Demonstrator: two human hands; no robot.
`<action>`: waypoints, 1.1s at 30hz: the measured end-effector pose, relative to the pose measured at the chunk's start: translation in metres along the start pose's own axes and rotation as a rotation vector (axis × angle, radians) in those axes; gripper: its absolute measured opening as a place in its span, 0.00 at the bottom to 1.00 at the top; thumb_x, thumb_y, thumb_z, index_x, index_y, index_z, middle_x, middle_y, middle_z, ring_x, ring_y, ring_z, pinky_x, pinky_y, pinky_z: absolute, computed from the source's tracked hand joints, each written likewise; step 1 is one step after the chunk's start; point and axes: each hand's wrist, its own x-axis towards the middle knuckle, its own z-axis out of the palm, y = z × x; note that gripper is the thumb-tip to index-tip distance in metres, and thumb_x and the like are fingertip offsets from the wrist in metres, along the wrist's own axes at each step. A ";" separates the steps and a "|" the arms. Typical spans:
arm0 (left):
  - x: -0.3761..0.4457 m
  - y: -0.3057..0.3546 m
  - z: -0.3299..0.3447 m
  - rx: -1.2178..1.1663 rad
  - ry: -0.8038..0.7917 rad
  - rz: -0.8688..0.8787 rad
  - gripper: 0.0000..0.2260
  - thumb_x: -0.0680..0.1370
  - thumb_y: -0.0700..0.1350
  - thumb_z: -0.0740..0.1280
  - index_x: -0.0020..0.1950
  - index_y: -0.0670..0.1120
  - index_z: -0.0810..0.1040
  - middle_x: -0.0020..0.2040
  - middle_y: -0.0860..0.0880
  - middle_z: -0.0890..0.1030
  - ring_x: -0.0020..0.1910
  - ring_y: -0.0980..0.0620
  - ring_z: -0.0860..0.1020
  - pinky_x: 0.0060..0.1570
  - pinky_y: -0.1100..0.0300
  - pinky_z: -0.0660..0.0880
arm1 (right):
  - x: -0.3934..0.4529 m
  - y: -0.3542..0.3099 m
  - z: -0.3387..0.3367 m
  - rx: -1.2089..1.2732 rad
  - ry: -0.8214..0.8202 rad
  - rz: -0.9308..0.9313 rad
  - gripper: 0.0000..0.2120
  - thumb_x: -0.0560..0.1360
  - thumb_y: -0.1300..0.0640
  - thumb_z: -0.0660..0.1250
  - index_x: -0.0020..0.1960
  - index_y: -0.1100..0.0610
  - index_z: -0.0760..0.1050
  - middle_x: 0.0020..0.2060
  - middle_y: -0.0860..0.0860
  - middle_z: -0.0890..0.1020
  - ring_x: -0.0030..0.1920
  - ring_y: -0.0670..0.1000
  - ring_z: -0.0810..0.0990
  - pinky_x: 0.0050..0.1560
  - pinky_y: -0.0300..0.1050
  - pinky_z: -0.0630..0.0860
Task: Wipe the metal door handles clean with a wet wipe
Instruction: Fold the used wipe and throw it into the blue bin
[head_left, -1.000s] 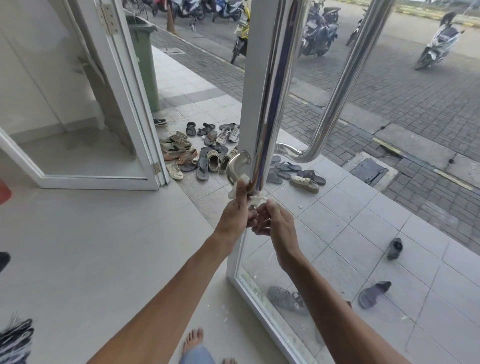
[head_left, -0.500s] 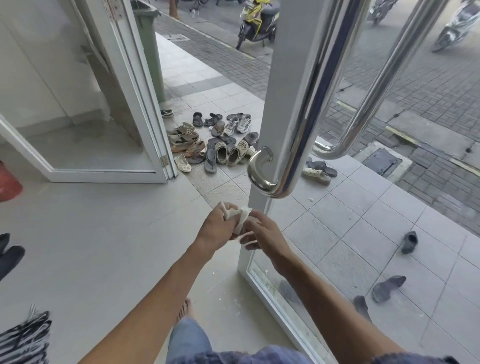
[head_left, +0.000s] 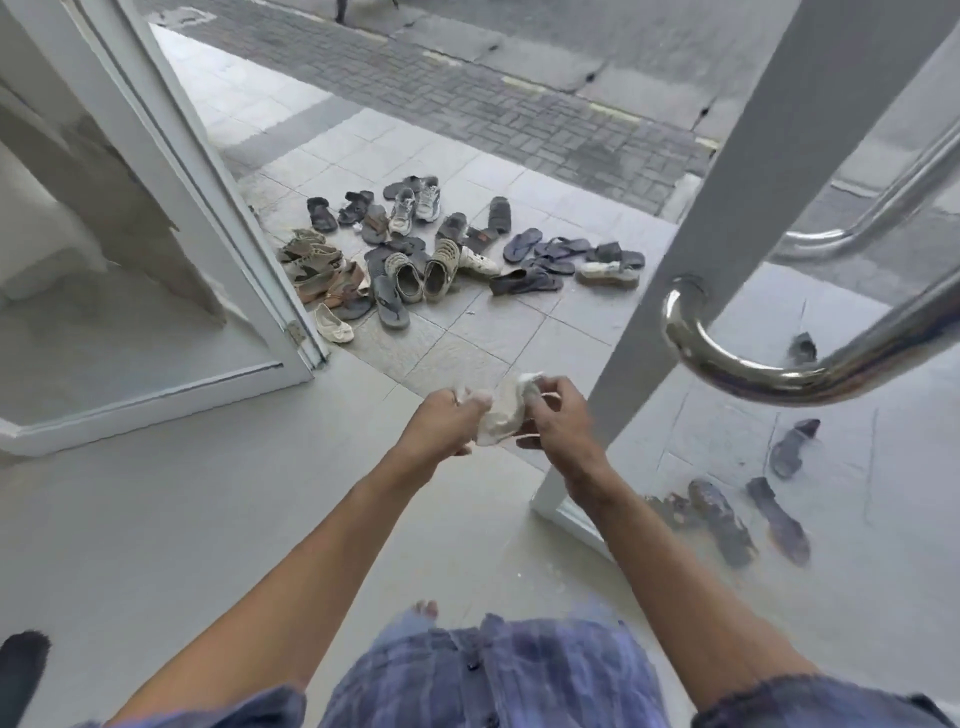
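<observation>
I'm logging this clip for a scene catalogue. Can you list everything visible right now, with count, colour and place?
wet wipe: one, off-white, crumpled, held between both hands
door handles: two, polished steel, at right; the second shows behind the glass
door frame: one, white, right of centre
open door: one, white-framed glass, left
footwear pile: many sandals and shoes, mixed dark and beige, on tiles outside
loose sandals: several, dark, seen through the glass at lower right
left hand: pinches the wipe
right hand: pinches the wipe
</observation>
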 end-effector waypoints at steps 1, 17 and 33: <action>0.002 -0.001 -0.012 0.015 -0.039 -0.008 0.10 0.79 0.47 0.65 0.38 0.47 0.75 0.29 0.54 0.74 0.30 0.55 0.72 0.32 0.62 0.74 | -0.002 -0.002 0.012 0.015 0.038 -0.006 0.05 0.81 0.54 0.65 0.52 0.55 0.72 0.36 0.50 0.81 0.33 0.48 0.81 0.34 0.41 0.77; -0.017 0.015 0.036 0.194 -0.614 0.045 0.15 0.82 0.53 0.63 0.50 0.43 0.84 0.40 0.49 0.84 0.36 0.52 0.81 0.42 0.58 0.76 | -0.099 0.029 0.016 0.231 0.629 0.046 0.03 0.76 0.57 0.72 0.49 0.51 0.79 0.43 0.49 0.83 0.45 0.49 0.83 0.38 0.42 0.79; -0.233 -0.058 0.143 0.450 -1.216 0.235 0.07 0.80 0.46 0.67 0.48 0.43 0.80 0.37 0.51 0.82 0.36 0.53 0.78 0.39 0.63 0.74 | -0.362 0.118 -0.003 0.482 1.344 0.116 0.11 0.75 0.53 0.73 0.51 0.54 0.73 0.40 0.52 0.80 0.26 0.42 0.76 0.29 0.37 0.75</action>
